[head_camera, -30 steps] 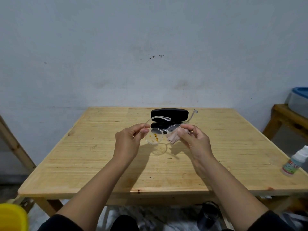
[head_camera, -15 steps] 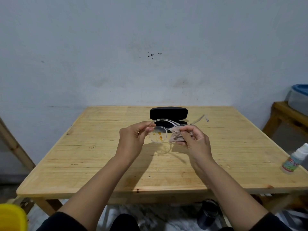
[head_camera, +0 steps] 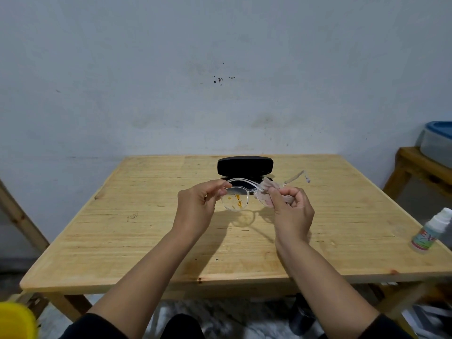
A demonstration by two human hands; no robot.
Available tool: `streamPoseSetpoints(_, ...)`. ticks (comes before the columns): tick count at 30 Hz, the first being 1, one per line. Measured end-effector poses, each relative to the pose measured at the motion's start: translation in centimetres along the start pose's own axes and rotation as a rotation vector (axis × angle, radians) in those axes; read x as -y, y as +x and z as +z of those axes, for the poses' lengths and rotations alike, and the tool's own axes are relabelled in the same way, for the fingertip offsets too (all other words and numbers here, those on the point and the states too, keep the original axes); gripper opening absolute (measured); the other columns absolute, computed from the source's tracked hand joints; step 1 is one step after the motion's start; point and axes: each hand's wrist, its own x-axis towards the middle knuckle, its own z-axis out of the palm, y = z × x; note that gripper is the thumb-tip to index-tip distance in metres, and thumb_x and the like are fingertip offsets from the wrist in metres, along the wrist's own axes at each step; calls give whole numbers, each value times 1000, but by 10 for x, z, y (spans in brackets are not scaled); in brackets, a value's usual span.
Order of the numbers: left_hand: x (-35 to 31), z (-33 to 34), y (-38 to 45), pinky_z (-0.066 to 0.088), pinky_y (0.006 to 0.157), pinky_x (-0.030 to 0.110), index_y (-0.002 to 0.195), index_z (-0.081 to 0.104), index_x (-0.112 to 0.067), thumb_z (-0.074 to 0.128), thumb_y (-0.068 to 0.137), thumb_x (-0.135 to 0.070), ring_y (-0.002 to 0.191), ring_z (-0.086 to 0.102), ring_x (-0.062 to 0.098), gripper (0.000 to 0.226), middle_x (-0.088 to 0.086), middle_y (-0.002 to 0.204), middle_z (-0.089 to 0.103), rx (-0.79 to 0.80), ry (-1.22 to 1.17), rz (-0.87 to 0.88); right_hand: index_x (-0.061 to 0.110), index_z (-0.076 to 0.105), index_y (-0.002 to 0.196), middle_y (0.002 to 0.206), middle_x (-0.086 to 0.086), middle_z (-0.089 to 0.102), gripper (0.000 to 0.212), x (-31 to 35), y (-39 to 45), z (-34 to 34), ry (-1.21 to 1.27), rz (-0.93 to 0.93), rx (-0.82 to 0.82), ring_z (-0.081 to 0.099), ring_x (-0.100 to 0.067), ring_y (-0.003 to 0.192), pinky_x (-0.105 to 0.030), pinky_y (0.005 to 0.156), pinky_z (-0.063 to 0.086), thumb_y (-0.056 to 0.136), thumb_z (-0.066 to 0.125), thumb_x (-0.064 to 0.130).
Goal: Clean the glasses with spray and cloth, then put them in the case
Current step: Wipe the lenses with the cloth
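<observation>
Clear-framed glasses hang above the middle of the wooden table, temples unfolded. My left hand pinches the frame's left end. The left lens carries orange specks. My right hand presses a pinkish cloth over the right lens, which is hidden by cloth and fingers. Behind the glasses an open black case stands with its lid up. A small white spray bottle with a colourful label stands at the table's right edge.
A grey wall rises behind the table. At the far right a wooden stand carries a grey tub with a blue lid. A yellow object shows at the bottom left. Dark items lie on the floor under the table.
The glasses have tilted so the right temple points further right. My right hand has shifted the cloth across the right lens. My left hand keeps its hold.
</observation>
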Motion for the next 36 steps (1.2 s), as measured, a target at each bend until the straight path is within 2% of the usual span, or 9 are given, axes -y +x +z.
streamPoseSetpoints(2, 2, 2, 0, 43, 68, -1, 97, 72, -18, 63, 85, -2, 72, 60, -19, 23, -14, 87, 68, -9, 20, 24, 21, 61, 67, 74, 5, 63, 20, 2, -1, 1, 31, 1, -42, 58, -7, 67, -11, 52, 46, 79, 73, 10)
streamPoseSetpoints(8, 6, 7, 1, 44, 70, 0, 97, 72, -16, 57, 81, 14, 72, 61, -15, 37, -9, 83, 69, -38, 41, 45, 31, 71, 75, 83, 9, 68, 17, 6, -4, 0, -2, -1, -3, 60, -5, 75, -5, 53, 45, 82, 71, 15)
streamPoseSetpoints(12, 6, 10, 2, 41, 67, -1, 93, 73, -13, 58, 80, 15, 72, 60, -17, 34, -11, 83, 69, -53, 34, 56, 28, 74, 88, 79, 10, 71, 13, 6, -7, -1, -62, -11, 93, 65, -6, 73, -12, 60, 50, 83, 69, 17)
streamPoseSetpoints(18, 7, 11, 1, 41, 67, -2, 95, 72, -10, 58, 81, 15, 71, 59, -20, 32, -11, 87, 68, -69, 25, 57, 25, 76, 86, 81, 4, 75, 12, 7, -1, -5, -153, 42, 258, 69, -22, 82, -36, 80, 56, 80, 71, 16)
streamPoseSetpoints(22, 11, 8, 0, 43, 69, -2, 99, 71, -11, 58, 82, 14, 72, 59, -20, 33, -11, 90, 68, -76, 27, 46, 25, 78, 84, 79, 1, 76, 17, 12, 6, -9, -271, 75, 410, 70, -23, 84, -37, 80, 56, 77, 67, 13)
streamPoseSetpoints(26, 14, 3, -1, 43, 69, -1, 102, 71, -13, 55, 83, 13, 73, 60, -19, 36, -10, 88, 69, -84, 42, 38, 17, 78, 83, 77, -4, 76, 19, 17, 14, -13, -310, 80, 567, 71, -19, 76, -25, 66, 57, 79, 65, 4)
streamPoseSetpoints(31, 12, -6, 5, 42, 69, -2, 99, 71, -15, 56, 82, 11, 70, 59, -18, 35, -11, 84, 68, -91, 57, 34, 17, 78, 70, 75, -7, 76, 23, 23, 23, -18, -405, 37, 743, 69, -18, 73, -31, 74, 59, 78, 64, 0)
streamPoseSetpoints(33, 12, -10, 6, 42, 70, -2, 100, 71, -16, 56, 83, 10, 70, 60, -17, 34, -11, 83, 69, -94, 63, 39, 18, 77, 67, 71, -6, 75, 25, 25, 26, -20, -412, 30, 729, 68, -14, 68, -30, 73, 59, 78, 64, 0)
streamPoseSetpoints(36, 14, -12, 5, 43, 73, 0, 101, 71, -20, 56, 83, 9, 72, 61, -13, 37, -10, 84, 70, -92, 88, 58, 20, 76, 68, 62, 2, 71, 23, 24, 25, -20, -373, 34, 561, 64, -9, 61, -21, 65, 55, 77, 66, 2)
